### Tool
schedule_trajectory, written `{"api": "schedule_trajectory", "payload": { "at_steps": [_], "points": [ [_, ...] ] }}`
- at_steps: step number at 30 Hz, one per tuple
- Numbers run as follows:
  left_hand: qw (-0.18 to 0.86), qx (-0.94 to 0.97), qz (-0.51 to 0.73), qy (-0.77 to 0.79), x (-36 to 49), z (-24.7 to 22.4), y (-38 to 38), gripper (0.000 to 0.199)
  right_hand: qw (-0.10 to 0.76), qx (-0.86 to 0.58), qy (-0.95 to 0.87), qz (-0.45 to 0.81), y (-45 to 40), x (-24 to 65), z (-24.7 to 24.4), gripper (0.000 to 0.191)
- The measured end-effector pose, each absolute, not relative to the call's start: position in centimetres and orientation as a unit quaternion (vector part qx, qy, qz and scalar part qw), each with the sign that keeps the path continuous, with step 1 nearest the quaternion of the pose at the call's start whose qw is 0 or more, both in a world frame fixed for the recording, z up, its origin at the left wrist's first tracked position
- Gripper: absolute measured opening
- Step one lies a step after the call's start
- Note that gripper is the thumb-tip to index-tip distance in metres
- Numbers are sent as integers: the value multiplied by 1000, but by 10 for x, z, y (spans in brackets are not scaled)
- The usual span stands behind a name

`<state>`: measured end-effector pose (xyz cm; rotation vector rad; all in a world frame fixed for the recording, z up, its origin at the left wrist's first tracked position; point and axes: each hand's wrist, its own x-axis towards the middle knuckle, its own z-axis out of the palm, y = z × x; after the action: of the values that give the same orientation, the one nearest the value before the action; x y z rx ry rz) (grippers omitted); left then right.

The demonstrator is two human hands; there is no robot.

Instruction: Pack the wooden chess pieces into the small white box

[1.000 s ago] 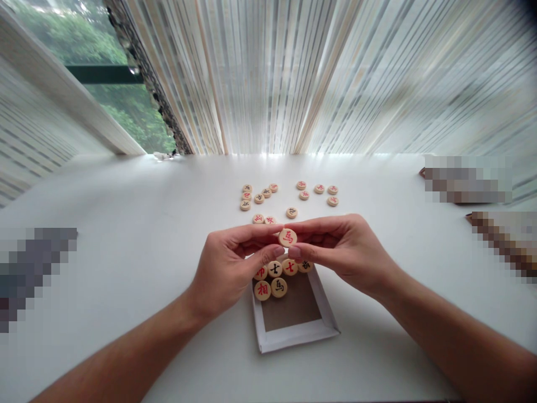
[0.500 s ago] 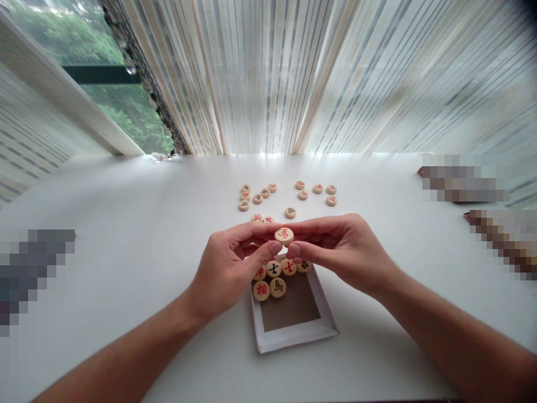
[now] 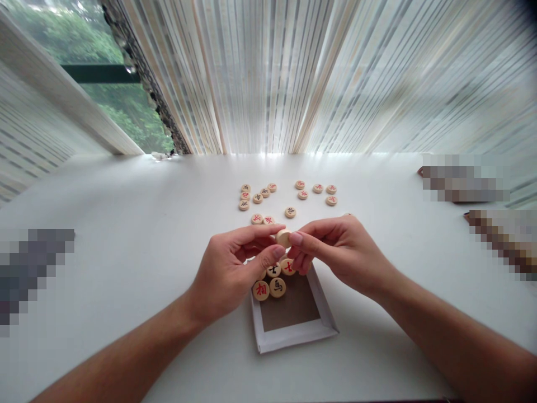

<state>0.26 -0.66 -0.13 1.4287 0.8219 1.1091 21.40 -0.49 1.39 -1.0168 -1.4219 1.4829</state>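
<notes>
A round wooden xiangqi piece (image 3: pixel 283 239) is pinched between both hands above the far part of a shallow white box (image 3: pixel 289 339). My left hand (image 3: pixel 239 263) grips it between thumb and fingers from the left. From the right, my right hand (image 3: pixel 335 246) has thumb and fingertips closed on the same piece. Its visible face is plain wood. Inside the box, a red-marked piece (image 3: pixel 260 290) and a black-marked piece (image 3: pixel 277 287) lie side by side. Behind them is a row with a black-marked piece (image 3: pixel 274 269) and a red one (image 3: pixel 288 266), partly covered by my hands.
Several loose pieces lie on the white table (image 3: pixel 168 268) beyond my hands, among them a black-marked one (image 3: pixel 290 212). Blurred-out objects rest at the left (image 3: pixel 33 268) and right (image 3: pixel 465 182). A striped curtain (image 3: pixel 260 78) hangs along the far edge.
The held piece has turned, so its red character no longer shows. My right thumb and fingers have shifted onto it, the other right fingers curling lower; my left hand is nearly still.
</notes>
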Motion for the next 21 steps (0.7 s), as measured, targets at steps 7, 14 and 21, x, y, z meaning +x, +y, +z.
{"api": "schedule_trajectory", "payload": {
  "at_steps": [7, 14, 21],
  "points": [
    [556, 608, 459, 333, 3, -3, -7, 34, 388, -413, -549, 614, -8, 213, 15, 37],
    [560, 651, 421, 292, 4, 0, -8, 36, 371, -424, -570, 598, -8, 213, 18, 43],
    [610, 574, 448, 314, 5, 4, -8, 31, 372, -389, -543, 645, -5, 216, 12, 39]
  ]
}}
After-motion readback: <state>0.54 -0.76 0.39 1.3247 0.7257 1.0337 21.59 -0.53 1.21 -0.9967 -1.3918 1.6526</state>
